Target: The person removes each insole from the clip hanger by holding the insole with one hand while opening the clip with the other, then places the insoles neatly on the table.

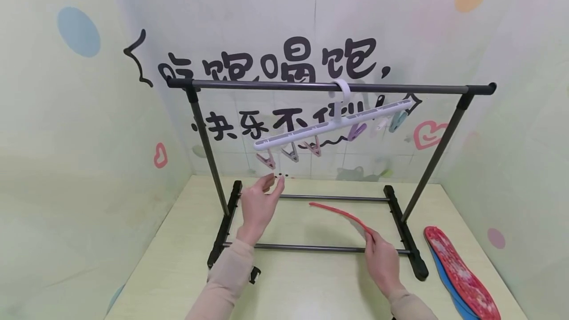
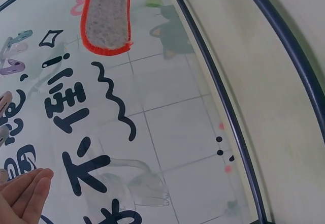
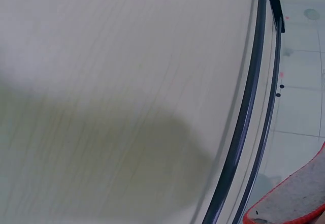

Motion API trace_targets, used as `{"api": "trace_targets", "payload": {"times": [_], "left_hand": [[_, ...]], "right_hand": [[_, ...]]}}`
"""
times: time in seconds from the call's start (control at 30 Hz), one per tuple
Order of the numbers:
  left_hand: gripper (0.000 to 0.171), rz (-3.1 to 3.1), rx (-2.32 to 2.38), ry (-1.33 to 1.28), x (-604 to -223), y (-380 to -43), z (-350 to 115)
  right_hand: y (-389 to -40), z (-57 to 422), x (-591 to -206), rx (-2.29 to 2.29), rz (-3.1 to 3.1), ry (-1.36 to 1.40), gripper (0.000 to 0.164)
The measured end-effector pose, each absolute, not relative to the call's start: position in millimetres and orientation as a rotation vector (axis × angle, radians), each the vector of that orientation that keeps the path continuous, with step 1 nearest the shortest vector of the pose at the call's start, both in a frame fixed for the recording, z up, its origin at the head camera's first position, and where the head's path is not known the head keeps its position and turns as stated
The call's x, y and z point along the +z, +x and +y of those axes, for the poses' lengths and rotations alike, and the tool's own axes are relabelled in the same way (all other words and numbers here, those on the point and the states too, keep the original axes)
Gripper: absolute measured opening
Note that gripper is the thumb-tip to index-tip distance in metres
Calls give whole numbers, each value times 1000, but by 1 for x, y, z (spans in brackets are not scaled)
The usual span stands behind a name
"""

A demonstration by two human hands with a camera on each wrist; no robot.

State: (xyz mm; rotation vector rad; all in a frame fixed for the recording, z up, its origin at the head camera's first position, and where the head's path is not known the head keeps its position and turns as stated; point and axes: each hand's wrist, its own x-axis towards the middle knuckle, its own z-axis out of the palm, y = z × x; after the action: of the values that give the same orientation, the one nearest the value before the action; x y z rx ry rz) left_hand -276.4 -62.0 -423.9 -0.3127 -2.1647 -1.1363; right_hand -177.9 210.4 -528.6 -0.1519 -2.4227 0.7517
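Note:
My right hand [image 1: 382,260] grips one end of a thin insole [image 1: 340,211]. It shows edge-on as a red strip in the head view; in the left wrist view the insole [image 2: 107,18] has a grey face and red rim. My left hand [image 1: 259,206] is raised with nothing in it, fingertips just below the pink clip [image 1: 266,160] at the left end of the lilac hanger [image 1: 293,136]. A grey clip [image 1: 291,153], a second pink clip [image 1: 313,147], a purple clip [image 1: 356,132] and a teal clip [image 1: 397,121] hang further along the hanger.
The hanger hooks over the top bar of a black rack [image 1: 266,85], whose feet stand on the pale wooden table [image 1: 311,280]. At the right lie a red patterned insole [image 1: 462,273] and a blue insole [image 1: 446,278] partly under it. Behind is a printed wall covering [image 1: 249,14].

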Motion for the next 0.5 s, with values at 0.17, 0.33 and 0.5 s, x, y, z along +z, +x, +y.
{"api": "trace_targets", "payload": {"times": [0.17, 0.33, 0.5], "left_hand": [[38, -2192, -1192, -306, -433, -270, -58], [40, -2216, -1244, -300, -440, -266, -54], [42, -2254, -1271, -282, -448, -262, -50]], "right_hand": [[-170, 220, -531, 731, -2407, -192, 15], [-163, 228, -535, 732, -2413, -226, 14], [-158, 234, -537, 700, -2420, -234, 15]]}}
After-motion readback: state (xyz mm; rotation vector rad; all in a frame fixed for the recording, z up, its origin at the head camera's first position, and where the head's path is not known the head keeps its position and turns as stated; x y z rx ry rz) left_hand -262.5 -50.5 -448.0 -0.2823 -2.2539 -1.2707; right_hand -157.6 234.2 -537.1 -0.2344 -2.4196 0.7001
